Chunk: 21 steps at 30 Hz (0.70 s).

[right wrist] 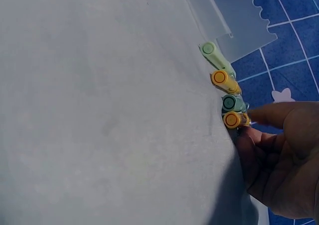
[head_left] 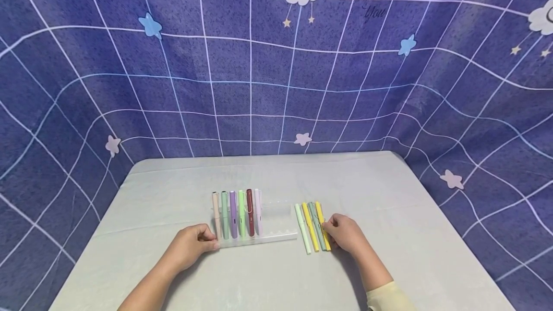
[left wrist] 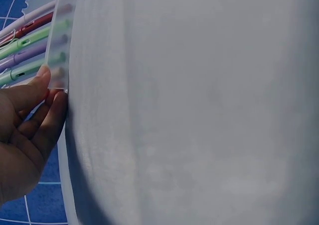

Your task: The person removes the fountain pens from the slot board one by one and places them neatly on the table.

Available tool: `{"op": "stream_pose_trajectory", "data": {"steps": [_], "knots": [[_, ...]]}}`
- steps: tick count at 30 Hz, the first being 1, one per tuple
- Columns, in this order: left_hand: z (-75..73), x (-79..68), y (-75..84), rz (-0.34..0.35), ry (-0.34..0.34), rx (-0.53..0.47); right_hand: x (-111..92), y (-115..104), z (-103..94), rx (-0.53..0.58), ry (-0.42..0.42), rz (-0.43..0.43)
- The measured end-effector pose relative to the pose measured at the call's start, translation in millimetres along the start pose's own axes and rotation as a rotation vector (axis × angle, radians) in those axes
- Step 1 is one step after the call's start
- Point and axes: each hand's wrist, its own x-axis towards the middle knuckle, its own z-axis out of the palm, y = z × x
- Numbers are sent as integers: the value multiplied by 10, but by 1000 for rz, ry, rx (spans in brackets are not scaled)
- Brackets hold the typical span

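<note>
**Yellow pen (head_left: 320, 214) at the right hand (head_left: 345, 233), rack (head_left: 276, 239) at the left hand (head_left: 190, 246)**

Head view: The yellow pen lies on the table (head_left: 259, 277), right of centre in the lower half, outermost of 4 loose pens. Leftward follow the green pen (head_left: 317, 228), the second yellow pen (head_left: 310, 227) and the pale pen (head_left: 303, 229). Its long axis runs steeply from upper left to lower right; which end is capped cannot be told. The right hand pinches it near mid-length, the grip narrow. The left hand pinches the rack's near left corner, lower centre; 6 racked pens (head_left: 234, 215) stand there, long axes almost vertical in the frame.

Left wrist view: At upper left, the thumb overlaps the clear rack's end, fingers curled below.

Right wrist view: Right of centre, the yellow pen's round end faces the camera, beside the green pen; thumb and finger meet its side. The pen is probably light, stiff, smooth and prone to roll; mid-barrel offers the steadiest hold. The rack, apparently thin plastic, should be light and apt to slide, best steadied by its end.
</note>
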Motion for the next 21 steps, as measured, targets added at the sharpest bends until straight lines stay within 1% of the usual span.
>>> {"op": "stream_pose_trajectory", "data": {"steps": [8, 17, 21], "knots": [[-7, -1, 18, 1, 0, 5, 4, -21, -2, -30, -6, 3], [-8, 0, 22, 2, -2, 2, 3, -29, -22, -28, -7, 11], [-6, 1, 18, 2, -1, 5, 18, -42, -15, -56, -12, 15]]}}
